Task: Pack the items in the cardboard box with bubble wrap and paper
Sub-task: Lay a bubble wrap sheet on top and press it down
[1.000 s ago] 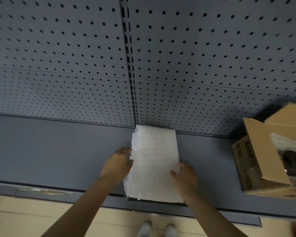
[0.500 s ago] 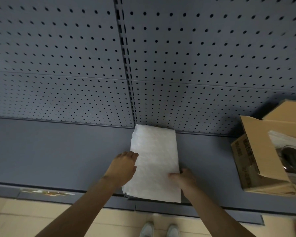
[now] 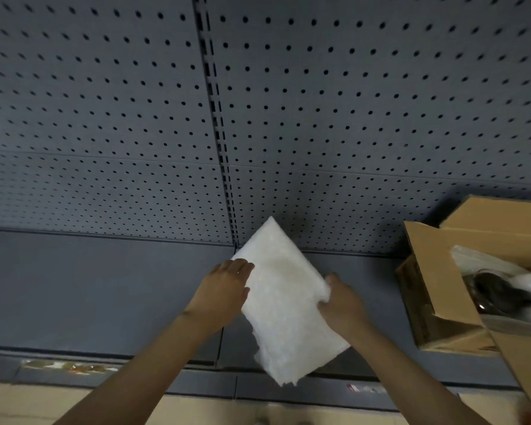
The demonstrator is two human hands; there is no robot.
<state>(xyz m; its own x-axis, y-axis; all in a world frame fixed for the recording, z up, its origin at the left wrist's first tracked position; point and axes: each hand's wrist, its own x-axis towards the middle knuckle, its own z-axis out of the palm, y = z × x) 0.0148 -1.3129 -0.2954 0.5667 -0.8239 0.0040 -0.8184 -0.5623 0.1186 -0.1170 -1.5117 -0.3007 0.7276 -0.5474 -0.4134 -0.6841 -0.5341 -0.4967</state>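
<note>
A folded white bubble wrap sheet (image 3: 284, 299) is lifted off the grey shelf (image 3: 89, 286) and tilted, its far corner pointing up at the pegboard. My left hand (image 3: 224, 291) grips its left edge and my right hand (image 3: 342, 302) grips its right edge. An open cardboard box (image 3: 429, 271) stands at the right on the shelf, with a dark item wrapped in clear plastic (image 3: 500, 292) inside it.
A grey pegboard wall (image 3: 135, 118) rises behind the shelf. The shelf's front rail (image 3: 74, 368) carries a worn label strip. Beige floor tiles (image 3: 19, 403) show below the shelf.
The sheet lay flat on the shelf with my hands at its sides. Now both hands hold it raised and turned clockwise, toward the box side.
</note>
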